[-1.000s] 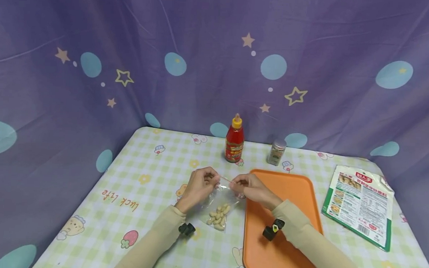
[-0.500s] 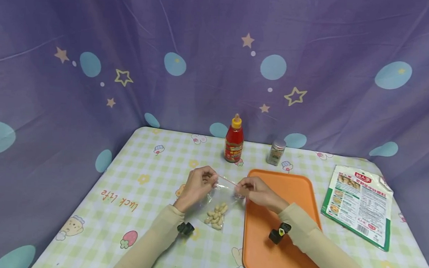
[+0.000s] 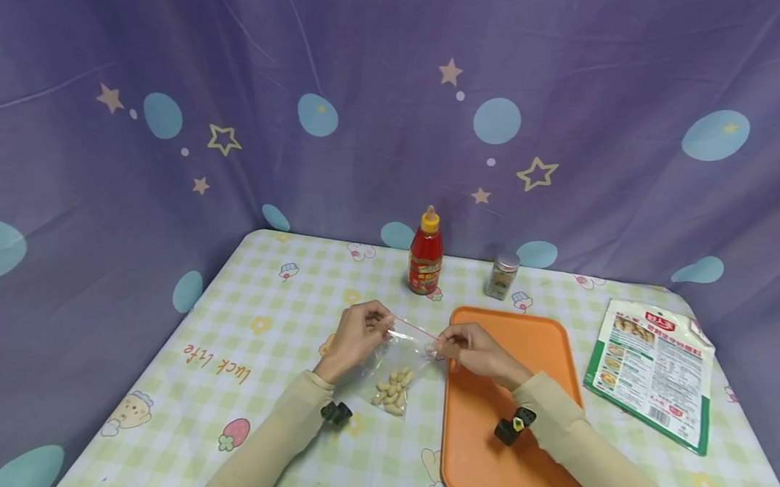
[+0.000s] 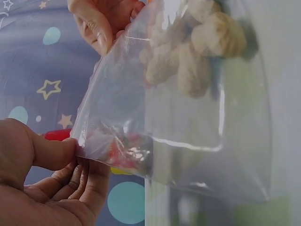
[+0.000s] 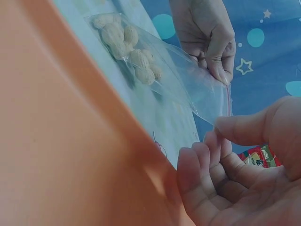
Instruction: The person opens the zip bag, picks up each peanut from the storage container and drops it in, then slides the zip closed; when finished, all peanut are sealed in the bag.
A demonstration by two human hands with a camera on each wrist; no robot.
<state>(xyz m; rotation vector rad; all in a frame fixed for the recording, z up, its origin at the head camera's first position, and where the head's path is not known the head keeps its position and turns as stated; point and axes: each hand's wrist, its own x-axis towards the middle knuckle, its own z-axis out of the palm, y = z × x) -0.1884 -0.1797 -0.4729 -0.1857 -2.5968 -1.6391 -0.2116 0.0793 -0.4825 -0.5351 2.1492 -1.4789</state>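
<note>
A clear zip bag (image 3: 394, 356) with a red line along its top edge holds several peanuts in the shell (image 3: 393, 390). My left hand (image 3: 358, 338) pinches one top corner between thumb and fingers; the left wrist view shows the thumb on the plastic (image 4: 117, 99). At the other end of the red line, my right hand (image 3: 478, 351) pinches the bag's edge, its thumb and index finger meeting there in the right wrist view. The bag hangs between both hands, peanuts gathered at its bottom.
An orange tray (image 3: 449, 449) lies under my right forearm. Behind the hands stand a red sauce bottle (image 3: 425, 263) with a yellow cap and a small spice jar (image 3: 502, 277). A white and green food packet (image 3: 652, 375) lies at the right.
My right hand has slid rightward along the bag's top edge, so a longer stretch of the red line shows between the hands. The left hand has barely moved.
</note>
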